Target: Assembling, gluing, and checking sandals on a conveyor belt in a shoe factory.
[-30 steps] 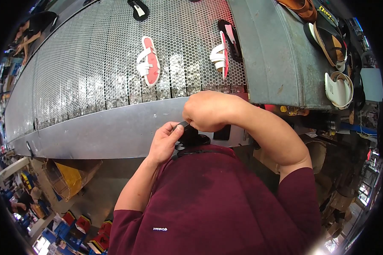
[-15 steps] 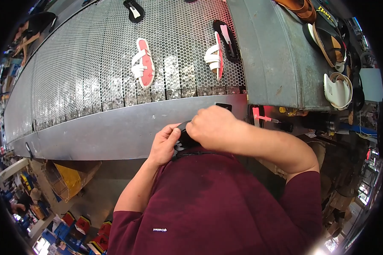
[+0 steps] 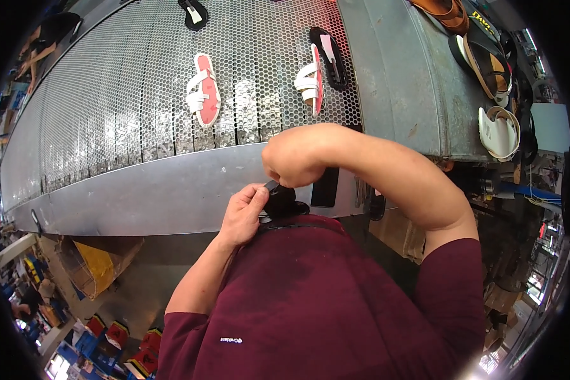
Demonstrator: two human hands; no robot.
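Near my body, at the front ledge, I hold a black piece of footwear (image 3: 281, 204); its exact kind is hard to make out behind my fingers. My left hand (image 3: 244, 212) is closed on its left edge, thumb on top. Knuckles up, my right hand (image 3: 296, 156) is curled into a fist above it, with the fingertips pinching its upper edge. A dark flat rectangular object (image 3: 325, 188) lies on the metal ledge to the right of the piece.
On the perforated metal conveyor (image 3: 126, 82) lie a white-strapped pink sandal (image 3: 207, 95), another on its side (image 3: 316, 85), and black soles (image 3: 329, 60) (image 3: 194, 14). A grey metal housing (image 3: 399, 82) stands right, with several sandals, including a white one (image 3: 500, 134).
My right hand has moved up and slightly left, its forearm now reaching higher over the ledge. My left hand stays in place. More of the dark rectangular object shows.
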